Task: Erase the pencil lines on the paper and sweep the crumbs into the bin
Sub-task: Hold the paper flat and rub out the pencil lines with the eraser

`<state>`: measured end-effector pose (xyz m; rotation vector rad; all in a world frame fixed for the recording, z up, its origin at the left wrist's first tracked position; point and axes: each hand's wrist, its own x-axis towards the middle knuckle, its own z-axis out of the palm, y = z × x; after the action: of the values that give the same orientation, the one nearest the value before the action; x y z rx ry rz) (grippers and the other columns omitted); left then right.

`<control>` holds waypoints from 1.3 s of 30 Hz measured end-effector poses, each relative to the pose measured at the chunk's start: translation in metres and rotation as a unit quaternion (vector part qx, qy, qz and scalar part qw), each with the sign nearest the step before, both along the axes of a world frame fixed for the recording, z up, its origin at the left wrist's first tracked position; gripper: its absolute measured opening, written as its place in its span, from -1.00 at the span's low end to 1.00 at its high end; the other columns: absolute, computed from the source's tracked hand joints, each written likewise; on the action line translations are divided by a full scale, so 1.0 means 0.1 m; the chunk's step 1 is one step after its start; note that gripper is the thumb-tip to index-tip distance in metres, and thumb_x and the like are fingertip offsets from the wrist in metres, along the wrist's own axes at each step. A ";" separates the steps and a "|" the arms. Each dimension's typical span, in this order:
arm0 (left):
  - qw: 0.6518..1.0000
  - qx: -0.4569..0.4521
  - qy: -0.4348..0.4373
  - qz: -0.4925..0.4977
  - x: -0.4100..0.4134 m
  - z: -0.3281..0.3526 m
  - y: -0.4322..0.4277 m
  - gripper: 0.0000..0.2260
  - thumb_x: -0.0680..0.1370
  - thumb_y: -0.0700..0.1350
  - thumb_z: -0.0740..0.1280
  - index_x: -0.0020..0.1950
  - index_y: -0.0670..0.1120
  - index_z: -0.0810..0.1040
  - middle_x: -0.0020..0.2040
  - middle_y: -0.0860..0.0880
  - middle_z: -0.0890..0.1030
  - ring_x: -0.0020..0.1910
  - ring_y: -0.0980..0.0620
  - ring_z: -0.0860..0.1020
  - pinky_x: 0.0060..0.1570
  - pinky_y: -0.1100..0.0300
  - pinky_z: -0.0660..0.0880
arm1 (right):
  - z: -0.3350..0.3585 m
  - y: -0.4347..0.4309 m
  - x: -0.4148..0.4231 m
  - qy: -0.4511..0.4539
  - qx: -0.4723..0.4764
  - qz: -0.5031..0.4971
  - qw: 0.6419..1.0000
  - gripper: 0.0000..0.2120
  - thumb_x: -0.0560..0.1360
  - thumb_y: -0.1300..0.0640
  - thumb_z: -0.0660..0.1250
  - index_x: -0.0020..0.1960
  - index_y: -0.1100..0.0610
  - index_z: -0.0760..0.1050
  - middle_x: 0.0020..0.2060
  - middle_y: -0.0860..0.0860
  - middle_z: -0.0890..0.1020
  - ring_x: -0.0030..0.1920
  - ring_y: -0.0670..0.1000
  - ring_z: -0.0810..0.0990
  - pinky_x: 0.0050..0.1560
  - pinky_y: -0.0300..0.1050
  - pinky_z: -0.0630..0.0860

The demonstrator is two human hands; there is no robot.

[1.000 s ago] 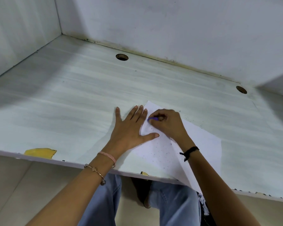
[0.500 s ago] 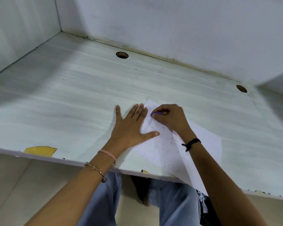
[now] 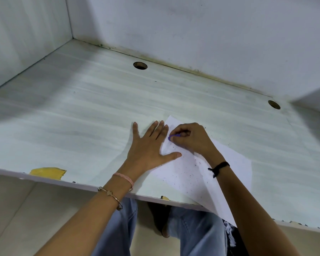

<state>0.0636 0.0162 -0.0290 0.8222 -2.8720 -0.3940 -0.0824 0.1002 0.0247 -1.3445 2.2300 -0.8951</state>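
The fingers of the right hand (image 3: 190,139) were curled, pinching one small purple eraser (image 3: 172,137) and holding it down on the paper (image 3: 229,163). Just beside it, at nine o'clock, the left hand (image 3: 150,148) lay flat. All five of its fingers were straight and spread, the four long ones pointing to twelve o'clock. The thumb pointed to three o'clock and pressed on the sheet's left edge.

The paper was one white sheet lying askew on the desk (image 3: 81,117). Its far corner pointed to twelve o'clock above the hands, and its near corner hung over the desk's front edge at five o'clock. Dark eraser crumbs (image 3: 185,174), too many and too small to count, were scattered over the sheet at six o'clock from the eraser.

The left wrist wore two bracelets, one pink band (image 3: 124,179) and one thin metal bangle (image 3: 110,195). The right wrist wore one black thread (image 3: 219,168).

The pale wood-grain desk had two round holes near its back edge. From the hands, one hole (image 3: 140,65) was at eleven o'clock and the other hole (image 3: 274,104) was at two. Two yellow chipped patches marked the front edge, a large patch (image 3: 47,173) at eight o'clock and a small patch (image 3: 164,198) at six. Two legs in blue jeans (image 3: 198,233) showed below the desk.
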 end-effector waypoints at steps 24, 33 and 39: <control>1.000 -0.003 0.003 0.002 0.00 -0.01 -0.01 -0.10 0.40 0.54 -0.14 0.59 0.04 -0.16 0.59 0.08 -0.18 0.54 0.16 -0.25 0.37 -0.35 -0.36 | 0.11 -0.17 -0.27 0.033 0.013 -0.099 0.994 -0.95 0.39 0.21 0.46 -0.17 0.13 0.68 -0.30 -0.03 0.65 -0.33 -0.17 0.54 -0.27 -0.33 0.41; 1.000 0.004 0.005 0.000 0.01 0.00 0.00 -0.10 0.40 0.54 -0.13 0.59 0.04 -0.16 0.59 0.07 -0.17 0.54 0.16 -0.24 0.37 -0.35 -0.36 | 0.13 -0.17 -0.31 0.011 0.020 -0.109 0.994 -0.96 0.39 0.21 0.47 -0.17 0.14 0.68 -0.29 0.01 0.66 -0.28 -0.12 0.57 -0.23 -0.30 0.45; 1.000 0.001 0.008 0.001 0.00 -0.01 0.00 -0.10 0.40 0.53 -0.15 0.59 0.04 -0.16 0.59 0.07 -0.18 0.54 0.15 -0.24 0.37 -0.36 -0.35 | 0.15 -0.11 -0.19 -0.013 0.066 -0.044 0.997 -0.95 0.37 0.17 0.49 -0.17 0.12 0.69 -0.25 0.04 0.69 -0.28 -0.13 0.57 -0.33 -0.48 0.42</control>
<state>0.0634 0.0159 -0.0300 0.8192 -2.8560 -0.4000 -0.1011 0.0888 0.0399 -1.1769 2.2997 -0.7751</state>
